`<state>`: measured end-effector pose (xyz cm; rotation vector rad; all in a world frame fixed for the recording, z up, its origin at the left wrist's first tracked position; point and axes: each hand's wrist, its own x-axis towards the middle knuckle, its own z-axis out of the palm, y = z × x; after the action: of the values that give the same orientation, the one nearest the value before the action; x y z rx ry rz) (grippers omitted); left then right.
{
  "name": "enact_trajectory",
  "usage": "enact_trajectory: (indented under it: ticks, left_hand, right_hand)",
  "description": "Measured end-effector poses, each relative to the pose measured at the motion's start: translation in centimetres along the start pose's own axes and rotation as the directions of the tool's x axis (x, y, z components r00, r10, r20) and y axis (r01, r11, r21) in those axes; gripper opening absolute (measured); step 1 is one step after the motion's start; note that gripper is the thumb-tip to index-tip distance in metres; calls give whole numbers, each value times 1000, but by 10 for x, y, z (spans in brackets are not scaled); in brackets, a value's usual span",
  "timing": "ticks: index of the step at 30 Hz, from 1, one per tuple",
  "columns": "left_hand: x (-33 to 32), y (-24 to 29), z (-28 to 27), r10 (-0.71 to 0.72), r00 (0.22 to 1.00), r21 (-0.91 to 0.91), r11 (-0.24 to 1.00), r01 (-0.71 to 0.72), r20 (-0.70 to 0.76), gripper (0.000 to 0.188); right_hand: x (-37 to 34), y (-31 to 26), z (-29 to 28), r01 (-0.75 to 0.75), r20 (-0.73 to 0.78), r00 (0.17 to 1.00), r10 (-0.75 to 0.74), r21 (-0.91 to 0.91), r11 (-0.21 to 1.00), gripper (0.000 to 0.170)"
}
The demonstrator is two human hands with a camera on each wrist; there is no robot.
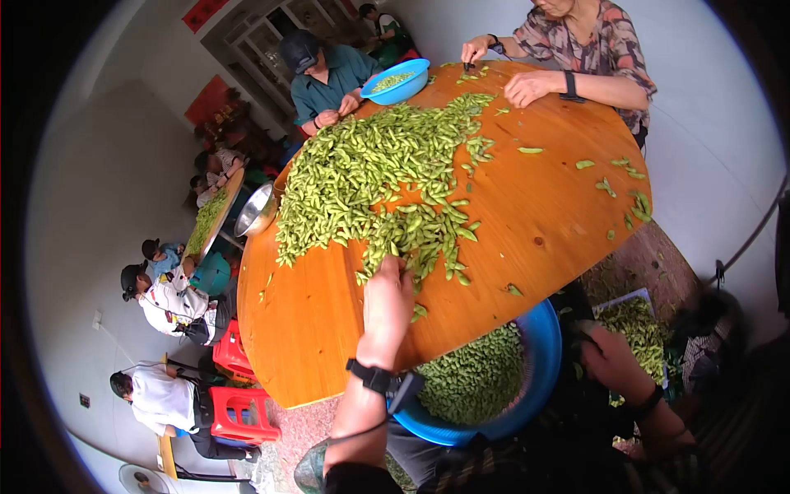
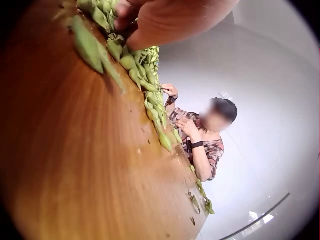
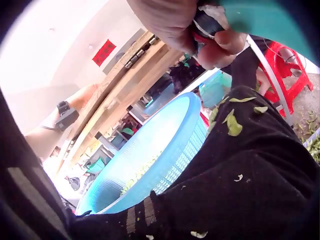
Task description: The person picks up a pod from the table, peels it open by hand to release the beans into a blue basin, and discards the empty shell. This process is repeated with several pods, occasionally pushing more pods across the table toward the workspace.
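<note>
In the head view my left hand [image 1: 388,305] reaches over the table's near edge, fingertips in the near side of a heap of green soybean pods [image 1: 362,173]. The left wrist view shows curled fingers and a thumb [image 2: 165,27] right at the pods; what lies between the fingertips is hidden. Above my lap is my right hand [image 1: 613,358], its fingers curled in toward the thumb. A dark wrap [image 3: 209,22] with a whitish edge sits around one digit. Below the table edge, a blue basket [image 1: 547,354] holds shelled green beans [image 1: 473,379].
Across the round wooden table [image 1: 543,222] sit two people, one behind a blue bowl [image 1: 415,86]. A metal bowl [image 1: 255,210] is beside the table's left edge. Red stools [image 1: 239,416] stand at left. A crate of pods and husks [image 1: 634,325] lies at my right.
</note>
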<state>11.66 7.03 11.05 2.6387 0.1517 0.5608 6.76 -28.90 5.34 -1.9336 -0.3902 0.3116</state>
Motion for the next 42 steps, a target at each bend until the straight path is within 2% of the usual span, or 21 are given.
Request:
enact_trajectory:
  ticks: [1, 3, 4, 5, 7, 8, 11, 14, 19, 21, 25, 26, 27, 28, 31, 33, 35, 37, 39, 41, 42]
  left_hand:
    - [-12, 6, -1, -92, 995, -182, 979, 95, 24, 8]
    - [-40, 33, -2, -84, 996, -296, 951, 88, 26, 16]
    - [-51, 26, 6, -4, 1000, -259, 966, 3, -4, 27]
    - [-61, 32, 4, 41, 999, -187, 981, -43, -12, 27]
    - [-83, 47, 3, -68, 995, -400, 912, 91, 72, 24]
    - [-93, 51, 4, -67, 995, -402, 911, 94, 80, 24]
    - [-114, 58, 4, -54, 994, -527, 845, 95, 93, 24]
    - [-125, 57, 3, -125, 981, -653, 733, 191, 147, 27]
    - [-138, 53, 11, -116, 984, -681, 710, 179, 137, 28]
    - [-142, 54, 12, -127, 982, -678, 711, 186, 137, 28]
    - [-155, 53, 16, -227, 965, -787, 569, 238, 128, 25]
    - [-159, 51, 18, -246, 960, -824, 511, 245, 134, 25]
    - [-162, 50, 20, -249, 959, -825, 507, 249, 136, 25]
    - [-165, 48, 23, -247, 960, -843, 481, 240, 132, 24]
    - [-169, 45, 19, -229, 957, -876, 407, 259, 177, 21]
    - [-168, 40, 15, -210, 952, -888, 357, 289, 225, 20]
    - [-170, 34, 11, -187, 911, -899, 177, 400, 368, 19]
    - [-172, 24, 15, -173, 899, -894, 136, 427, 403, 19]
    - [-174, 17, 18, -136, 875, -882, 17, 472, 465, 20]
    - [-175, 9, 22, -123, 865, -872, -8, 490, 487, 22]
    - [-175, 6, 23, -113, 834, -842, -64, 536, 539, 23]
  right_hand:
    - [8, -25, 1, -45, 106, 994, 32, 121, 992, 30]
    - [25, -35, 20, 37, 206, 975, -87, 233, 972, 30]
    - [33, -46, 32, 2, 240, 967, -83, 321, 947, 23]
    - [40, -56, 45, -34, 272, 958, -86, 407, 913, 18]
    - [53, -70, 67, -33, 268, 958, -99, 449, 893, 12]
    - [55, -74, 74, -28, 269, 956, -119, 486, 874, 8]
    - [55, -83, 82, -64, 331, 936, -118, 492, 868, 9]
    - [48, -86, 78, -119, 389, 917, -84, 469, 875, 12]
    - [38, -90, 77, -166, 431, 901, -38, 426, 889, 13]
    - [38, -80, 82, -138, 437, 898, -55, 399, 906, 11]
    - [33, -74, 92, -102, 405, 910, -87, 422, 901, 10]
    - [34, -70, 96, 17, 352, 920, -170, 398, 917, 10]
    - [33, -67, 98, 136, 301, 919, -256, 368, 920, 11]
    - [33, -66, 100, 130, 304, 919, -251, 366, 921, 11]
    - [32, -66, 101, 39, 344, 921, -184, 388, 921, 11]
    - [34, -69, 95, -385, 580, 814, 13, 524, 760, 11]
    - [34, -70, 94, -411, 597, 802, 31, 513, 753, 10]
    - [35, -69, 94, -435, 615, 787, 45, 501, 748, 10]
    - [37, -65, 96, -494, 641, 762, 92, 483, 723, 9]
    - [39, -65, 95, -519, 650, 751, 120, 468, 715, 10]
    - [41, -60, 96, -544, 664, 735, 138, 455, 705, 10]
